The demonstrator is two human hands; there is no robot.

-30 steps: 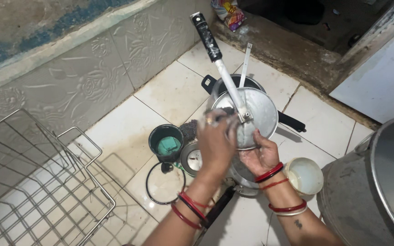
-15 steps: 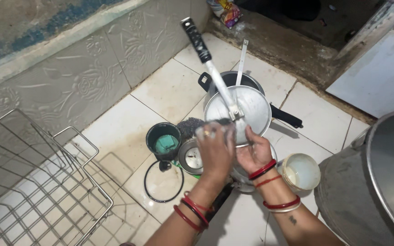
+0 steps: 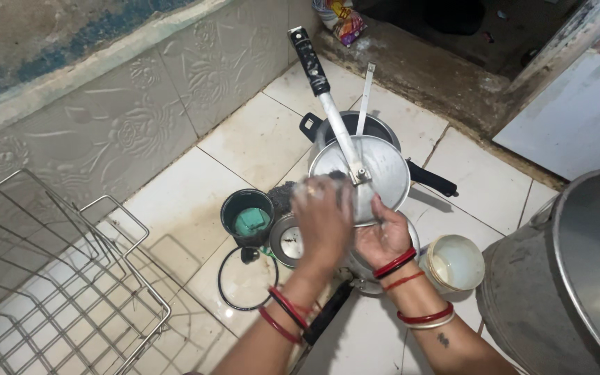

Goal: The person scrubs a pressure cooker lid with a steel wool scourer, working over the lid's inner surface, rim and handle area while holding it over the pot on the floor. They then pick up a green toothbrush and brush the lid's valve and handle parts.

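My right hand (image 3: 383,236) grips the lower rim of the metal lid (image 3: 376,177), held tilted above the pots on the floor (image 3: 258,132). My left hand (image 3: 324,215), closed on a dark scrubber I can barely make out, has moved slightly down the lid's face since a second ago, so scrubbing continues. The pot (image 3: 376,128) behind is largely hidden.

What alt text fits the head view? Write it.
Two hands scrub a round metal lid with a long black handle over a tiled floor: right hand holds its rim, left hand rubs it. A wire rack sits left.
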